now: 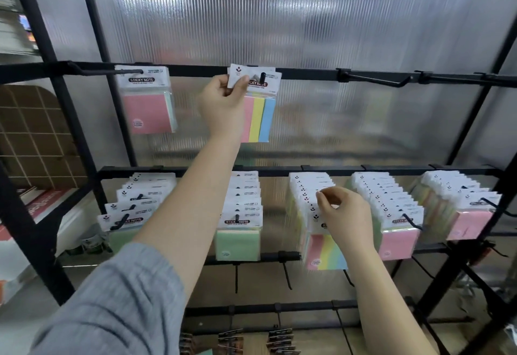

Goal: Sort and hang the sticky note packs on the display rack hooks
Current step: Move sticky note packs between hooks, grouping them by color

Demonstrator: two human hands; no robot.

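Observation:
My left hand point(223, 100) is raised to the top rail and pinches the white header card of a striped pink, yellow and blue sticky note pack point(261, 108), which sits on a black hook point(262, 77). My right hand point(345, 214) is at the middle rail, with fingers curled on the front header cards of a row of striped packs point(326, 254) on a hook. A pink pack point(147, 102) hangs on the top rail's left hook.
The middle rail point(279, 171) carries several full hooks: green packs point(237, 240) at left and centre, pink packs point(397, 242) at right. Bare hooks point(375, 77) stick out of the top rail at right. Lower rails hold black clips point(279, 340). A ribbed translucent panel backs the rack.

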